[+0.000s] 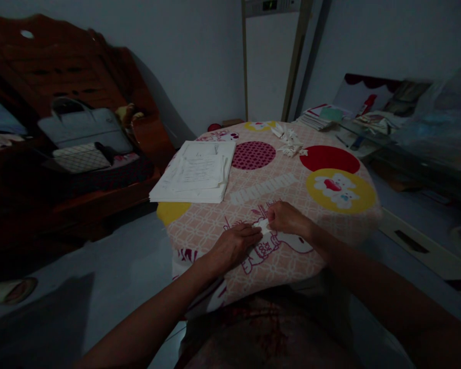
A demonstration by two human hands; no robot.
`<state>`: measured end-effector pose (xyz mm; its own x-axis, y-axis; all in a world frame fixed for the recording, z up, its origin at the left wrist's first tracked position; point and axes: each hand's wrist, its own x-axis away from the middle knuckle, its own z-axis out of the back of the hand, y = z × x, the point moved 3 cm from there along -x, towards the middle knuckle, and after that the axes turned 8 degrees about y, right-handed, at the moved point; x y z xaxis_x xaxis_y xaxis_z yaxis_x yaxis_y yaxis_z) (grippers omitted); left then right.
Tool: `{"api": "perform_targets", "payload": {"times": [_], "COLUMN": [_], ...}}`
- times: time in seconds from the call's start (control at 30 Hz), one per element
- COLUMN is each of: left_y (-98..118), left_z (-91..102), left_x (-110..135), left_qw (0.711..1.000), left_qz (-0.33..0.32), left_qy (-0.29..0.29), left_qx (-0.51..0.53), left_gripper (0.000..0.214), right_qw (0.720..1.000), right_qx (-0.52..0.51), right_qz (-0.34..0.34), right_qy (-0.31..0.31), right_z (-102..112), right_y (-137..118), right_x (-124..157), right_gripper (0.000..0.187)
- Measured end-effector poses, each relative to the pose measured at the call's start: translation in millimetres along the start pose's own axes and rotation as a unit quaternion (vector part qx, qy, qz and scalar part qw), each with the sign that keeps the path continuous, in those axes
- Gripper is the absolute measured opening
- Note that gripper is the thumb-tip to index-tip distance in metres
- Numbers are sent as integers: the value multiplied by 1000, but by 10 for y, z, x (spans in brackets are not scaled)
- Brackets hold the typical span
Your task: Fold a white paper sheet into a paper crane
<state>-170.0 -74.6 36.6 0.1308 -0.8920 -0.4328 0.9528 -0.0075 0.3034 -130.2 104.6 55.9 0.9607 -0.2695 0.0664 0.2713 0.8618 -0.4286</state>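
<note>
A small white folded piece of paper (263, 225) lies on the patterned tablecloth (292, 189) near the table's front edge. My left hand (232, 246) rests flat on the cloth, its fingers stretched out and pressing on the left end of the paper. My right hand (288, 218) is closed in a pinch on the paper's right end. Much of the paper is hidden under the fingers.
A stack of white paper sheets (197, 177) sits at the table's left. A small heap of folded white paper pieces (291, 142) lies at the far side. Books and papers (322, 117) lie beyond on the right. A dark wooden bench with a bag (82, 128) stands left.
</note>
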Motion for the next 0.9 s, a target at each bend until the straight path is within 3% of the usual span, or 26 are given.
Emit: {"api": "perform_targets", "payload": {"times": [0.13,0.23,0.37,0.47,0.63,0.77,0.83,0.9], "left_y": [-104,-211,-309,-366,-393,-497,-594,-698], "left_z": [79,81,-17,-57,-32,14,58,107], "left_x": [-50,-194,-448,-584,-660,-697,-769,-878], "left_qw": [990,977,969,953,934,905,883,859], "left_qz": [102,186,239,282,290,316,332,339], "left_qy": [37,55,-7,-52,-65,-11,45,111], "left_qx": [95,86,56,103,198,284,327,368], "left_gripper": [18,18,17,16,13,17,25,32], "right_qw": [1000,999,998,997,991,970,943,911], "right_qx": [-4,-6,-14,-19,-7,-115,-219,-332], "right_qz": [5,10,13,-4,-22,-44,-65,-67], "right_qy": [10,30,52,80,136,209,240,234], "right_z": [9,20,34,25,-29,35,107,169], "right_y": [46,48,17,11,72,206,265,269], "right_x": [6,42,124,205,334,278,151,-39], "right_gripper": [13,15,15,7,9,19,25,28]}}
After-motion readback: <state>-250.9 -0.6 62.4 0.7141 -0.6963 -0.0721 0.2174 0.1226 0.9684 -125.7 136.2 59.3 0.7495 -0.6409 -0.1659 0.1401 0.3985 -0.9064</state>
